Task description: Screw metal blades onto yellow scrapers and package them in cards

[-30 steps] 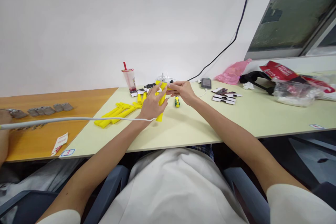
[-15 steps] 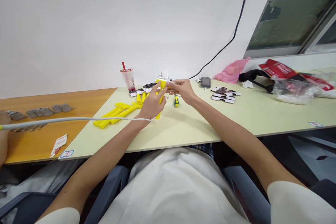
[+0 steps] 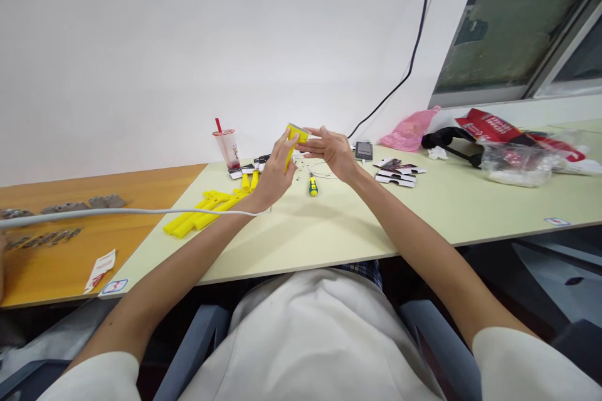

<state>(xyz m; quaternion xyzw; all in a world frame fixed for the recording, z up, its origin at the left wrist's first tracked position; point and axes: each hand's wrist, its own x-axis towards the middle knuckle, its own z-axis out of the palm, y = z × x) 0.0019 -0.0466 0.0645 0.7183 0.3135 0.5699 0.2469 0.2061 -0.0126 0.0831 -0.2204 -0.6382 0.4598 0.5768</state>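
Note:
A yellow scraper (image 3: 297,133), with a wide head and a thin greyish edge along its top, is raised above the table. My left hand (image 3: 275,177) is closed around its handle, which my fingers partly cover. My right hand (image 3: 333,153) is beside the head with its fingers stretched out toward it; whether the fingertips touch it I cannot tell. Below the hands lies a green and yellow screwdriver (image 3: 313,187). Several yellow handle-shaped parts (image 3: 204,216) rest in a pile by my left forearm.
A plastic cup (image 3: 227,149) with a red straw stands near the wall. Black and white cards (image 3: 399,172), a small grey device (image 3: 364,150), a pink bag (image 3: 410,130) and clear plastic packaging (image 3: 520,166) lie rightward. A pale cable (image 3: 141,212) crosses the left side.
My right hand has opened its fingers from the scraper's head and moved slightly right. The scraper is now higher and tilted, still in my left hand.

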